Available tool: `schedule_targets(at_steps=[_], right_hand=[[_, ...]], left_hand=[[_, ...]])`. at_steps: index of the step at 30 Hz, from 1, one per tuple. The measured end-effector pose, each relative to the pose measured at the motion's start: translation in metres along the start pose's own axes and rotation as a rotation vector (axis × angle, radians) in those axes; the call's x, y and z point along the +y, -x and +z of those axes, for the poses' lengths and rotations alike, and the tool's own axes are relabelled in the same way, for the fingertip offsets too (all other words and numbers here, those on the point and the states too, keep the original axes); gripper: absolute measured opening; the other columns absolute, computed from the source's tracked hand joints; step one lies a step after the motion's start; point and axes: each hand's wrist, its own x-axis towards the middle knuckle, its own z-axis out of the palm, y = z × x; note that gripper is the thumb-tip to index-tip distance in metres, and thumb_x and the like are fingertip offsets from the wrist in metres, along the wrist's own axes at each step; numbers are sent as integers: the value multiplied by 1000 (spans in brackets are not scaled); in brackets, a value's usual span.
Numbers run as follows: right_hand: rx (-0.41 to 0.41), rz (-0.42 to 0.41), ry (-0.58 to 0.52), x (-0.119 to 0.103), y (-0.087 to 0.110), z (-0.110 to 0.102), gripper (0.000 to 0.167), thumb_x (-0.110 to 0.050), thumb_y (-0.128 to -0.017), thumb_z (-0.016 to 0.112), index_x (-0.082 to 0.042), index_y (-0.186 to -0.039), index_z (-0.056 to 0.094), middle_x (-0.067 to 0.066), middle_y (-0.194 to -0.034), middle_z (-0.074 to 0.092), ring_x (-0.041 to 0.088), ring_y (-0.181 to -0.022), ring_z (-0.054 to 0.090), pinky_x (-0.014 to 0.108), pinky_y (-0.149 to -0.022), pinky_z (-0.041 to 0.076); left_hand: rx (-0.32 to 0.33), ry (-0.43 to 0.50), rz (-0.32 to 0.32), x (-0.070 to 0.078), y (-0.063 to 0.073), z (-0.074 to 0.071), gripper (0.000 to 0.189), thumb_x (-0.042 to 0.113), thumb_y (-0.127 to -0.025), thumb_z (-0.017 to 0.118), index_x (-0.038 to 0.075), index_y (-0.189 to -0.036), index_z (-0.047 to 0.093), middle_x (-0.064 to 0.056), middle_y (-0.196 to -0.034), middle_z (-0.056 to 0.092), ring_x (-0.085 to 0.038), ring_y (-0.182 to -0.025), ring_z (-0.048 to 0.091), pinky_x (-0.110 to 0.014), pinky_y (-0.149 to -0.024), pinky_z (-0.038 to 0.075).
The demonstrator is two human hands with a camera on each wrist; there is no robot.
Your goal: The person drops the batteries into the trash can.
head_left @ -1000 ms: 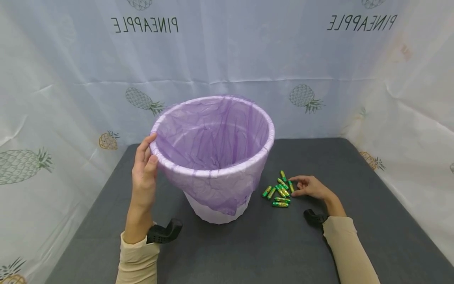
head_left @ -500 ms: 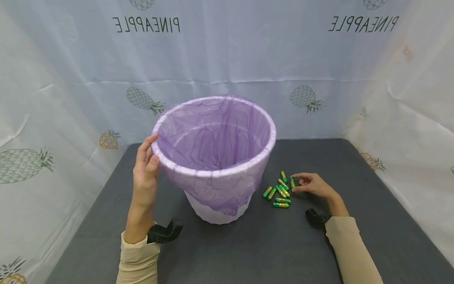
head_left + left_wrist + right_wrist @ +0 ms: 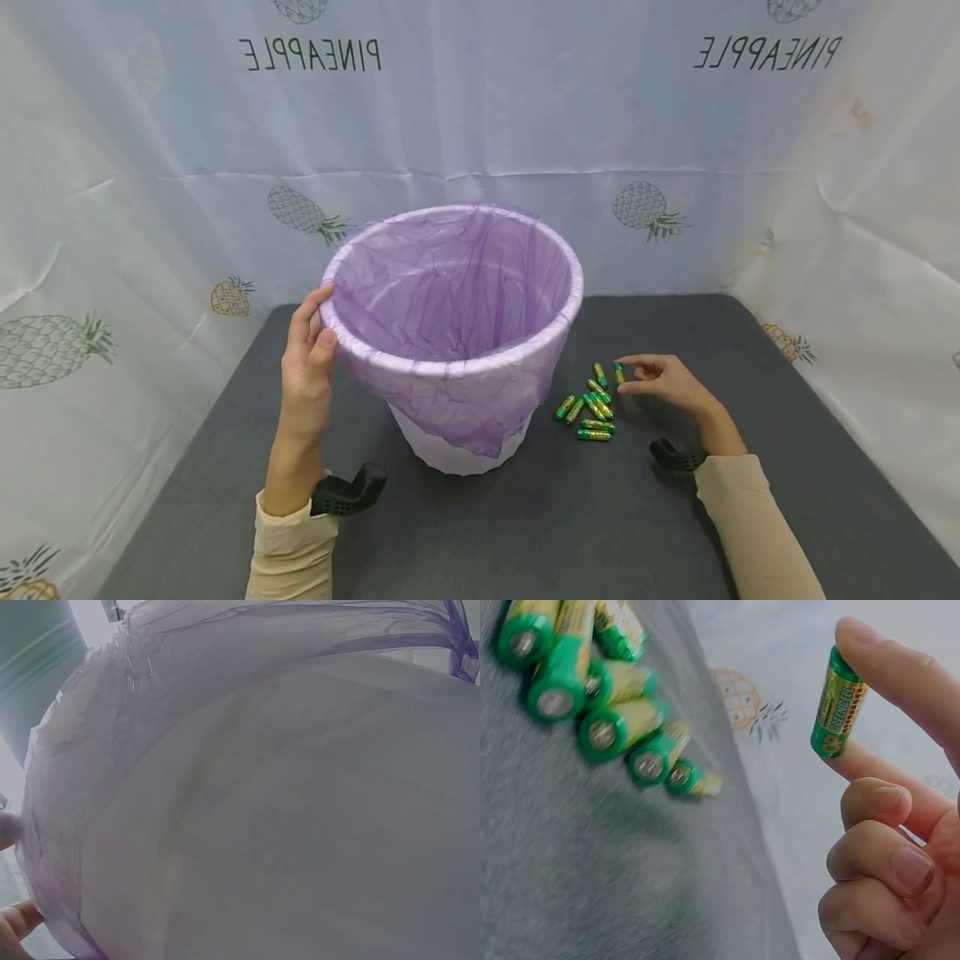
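Note:
A trash can [image 3: 427, 442] lined with a thin purple bag [image 3: 465, 408] stands upright on the dark table. Against the outside of its rim, at the left, rests my left hand [image 3: 305, 375], with thumb and fingers lightly bent and spread; in the left wrist view only fingertips [image 3: 19, 919] show beside the bag. My right hand [image 3: 667, 383] pinches a green and gold battery [image 3: 840, 705] by its two ends, between thumb and index finger, with the other fingers curled in. Several similar batteries [image 3: 597, 407] lie loosely between that hand and the can.
Dark cloth covers the table [image 3: 570, 525]. White curtains [image 3: 480, 117] printed with pineapples hang behind and at both sides. Black camera mounts [image 3: 348, 492] stick out from both wrists.
My right hand has moved away from me with the pinched battery, coming apart from the pile. My left hand and the trash can stay put.

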Motion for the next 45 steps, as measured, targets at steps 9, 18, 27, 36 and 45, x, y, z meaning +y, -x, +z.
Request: schedule_targets(at_steps=[9,18,27,36,45], right_hand=[[28,-31,-33,-26,2,-3,53,-15,-84,73,5,-129,55,-8,-65,35,4,-56,29,27,-55,33],[43,-111,-28,-45,4,-4,52,-13,-84,73,7,-128,55,-9,-62,33,4,-53,25,27,-51,33],[55,-147,-35,-65,5,-5,50,-11,-83,73,6,-127,56,-9,-63,34,5,-53,25,28,-50,32],[39,-234,-81,-89,5,-8,44,-5,-84,71,6,-124,58,-8,-65,33,13,-53,22,28,-50,31],[9,-282,-138,-113,9,-13,38,0,-84,69,-3,-121,62,-7,-66,30,15,-55,21,31,-54,33]], left_hand=[[0,4,-1,1,0,0,43,10,-98,39,9,-141,39,-4,-132,54,-11,-112,52,-18,-96,42],[15,-20,-41,-1,-1,-2,44,13,-98,40,11,-142,39,-2,-134,52,-9,-114,51,-17,-97,41],[27,-31,-53,0,0,-2,45,13,-98,40,11,-143,38,-3,-137,51,-9,-117,51,-17,-99,41],[6,-11,-25,1,-1,-3,45,11,-98,40,10,-142,38,-3,-138,51,-10,-119,51,-17,-101,41],[-44,19,-30,0,-2,-8,46,10,-98,42,11,-143,38,-2,-133,54,-10,-116,51,-18,-100,41]])
